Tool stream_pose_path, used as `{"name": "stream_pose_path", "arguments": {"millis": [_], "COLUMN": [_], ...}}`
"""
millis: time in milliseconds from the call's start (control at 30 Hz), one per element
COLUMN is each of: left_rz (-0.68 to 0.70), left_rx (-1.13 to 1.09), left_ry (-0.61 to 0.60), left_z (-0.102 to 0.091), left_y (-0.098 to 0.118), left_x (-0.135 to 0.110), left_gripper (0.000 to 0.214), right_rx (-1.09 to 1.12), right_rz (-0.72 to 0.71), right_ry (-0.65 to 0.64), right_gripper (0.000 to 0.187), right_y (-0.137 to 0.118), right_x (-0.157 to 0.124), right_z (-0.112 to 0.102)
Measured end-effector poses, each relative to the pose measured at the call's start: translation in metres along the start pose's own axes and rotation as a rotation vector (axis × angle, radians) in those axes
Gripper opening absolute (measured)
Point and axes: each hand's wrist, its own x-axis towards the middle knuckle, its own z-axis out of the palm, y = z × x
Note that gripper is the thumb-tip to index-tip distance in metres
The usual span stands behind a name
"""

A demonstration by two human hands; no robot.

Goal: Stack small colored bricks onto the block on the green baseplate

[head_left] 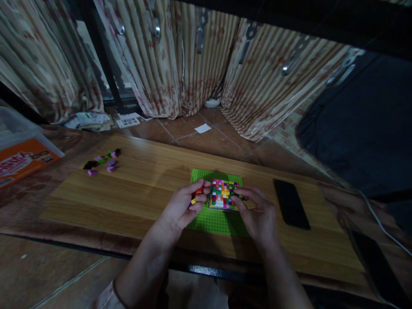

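Note:
On the green studded baseplate (212, 225) sits a low block built of many small coloured toy bricks (223, 195). My left hand (185, 201) is beside the block's left edge, fingers curled around several loose toy bricks (194, 201), red, orange and yellow among them. My right hand (259, 210) reaches the block's right edge, with thumb and fingertips pinched close to the top studs. Something small and dark shows between those fingers, too small to name.
More loose bricks (111, 163) in pink, purple, green and black lie at the left of the wooden board (144, 171). A black phone (291, 204) lies right of the baseplate. At far left stands a clear tub with an orange label (25, 159). Striped curtains (180, 64) hang behind.

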Motion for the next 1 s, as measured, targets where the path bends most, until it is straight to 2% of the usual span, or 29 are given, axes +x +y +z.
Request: {"name": "stream_pose_path", "arguments": {"millis": [200, 333, 633, 1000], "left_rz": [-0.001, 0.008, 0.005, 0.005], "left_rx": [0.010, 0.015, 0.011, 0.006], "left_ry": [0.004, 0.008, -0.008, 0.008], "left_z": [-0.0010, -0.0006, -0.0018, -0.0012], "left_y": [0.0000, -0.0002, -0.0005, -0.0010], "left_x": [0.0002, 0.0005, 0.0014, 0.0008], "left_gripper": [0.018, 0.018, 0.017, 0.015], "right_rx": [0.080, 0.053, -0.034, -0.005], "right_rz": [0.092, 0.113, 0.022, 0.012], "right_ry": [0.034, 0.003, 0.002, 0.017], "right_gripper": [0.015, 0.015, 0.014, 0.014], "right_y": [0.0016, 0.0024, 0.0029, -0.0007], "right_x": [0.0012, 0.0005, -0.0001, -0.0017], "right_z": [-0.0023, -0.0009, 0.0009, 0.0037]}}
